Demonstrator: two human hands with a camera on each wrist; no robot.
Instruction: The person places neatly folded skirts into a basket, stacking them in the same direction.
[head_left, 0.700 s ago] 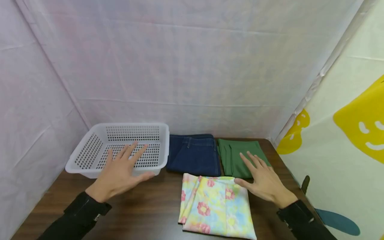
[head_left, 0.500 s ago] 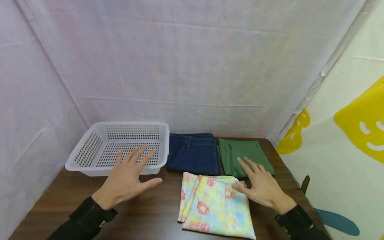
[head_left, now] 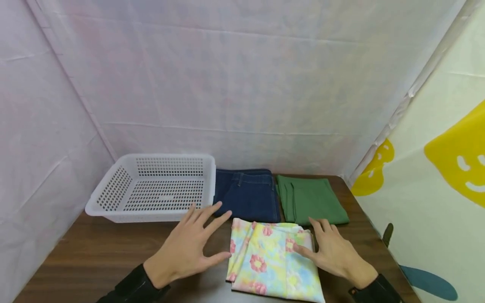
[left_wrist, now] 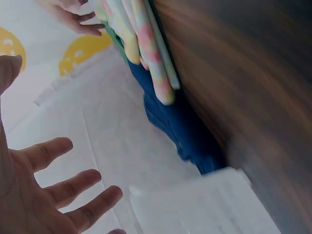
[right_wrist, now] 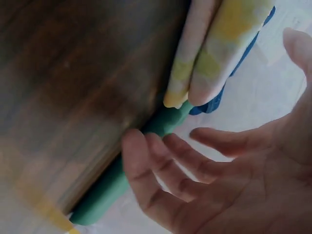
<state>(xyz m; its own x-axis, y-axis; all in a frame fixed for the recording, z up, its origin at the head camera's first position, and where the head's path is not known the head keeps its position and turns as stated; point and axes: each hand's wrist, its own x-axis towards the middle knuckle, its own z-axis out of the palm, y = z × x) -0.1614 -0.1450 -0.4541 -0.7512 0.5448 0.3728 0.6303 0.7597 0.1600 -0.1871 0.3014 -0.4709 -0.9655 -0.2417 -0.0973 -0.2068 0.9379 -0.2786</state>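
A folded floral cloth (head_left: 270, 261) in yellow, pink and blue lies at the front of the table. My left hand (head_left: 187, 248) is just left of it, fingers spread and thumb pointing toward its left edge. On the other side my right hand (head_left: 335, 254) reaches in with bent, relaxed fingers, its thumb overlapping the cloth's right part in the head view. Neither hand grips anything. In the left wrist view the cloth's folded layers (left_wrist: 146, 44) show edge-on, apart from the left fingers. The right wrist view shows the right fingers near the table, beside the cloth's edge (right_wrist: 229, 44).
A white perforated plastic basket (head_left: 110, 210) stands at the back left. Folded dark blue jeans (head_left: 248, 198) lie right of it, then a folded green cloth (head_left: 314, 200) near the table's right edge. White curtain walls (head_left: 242, 84) enclose the brown table (head_left: 98, 256).
My left hand has moved right and toward me, away from over the basket to beside the floral cloth. My right hand has come down slightly toward the cloth's right side.
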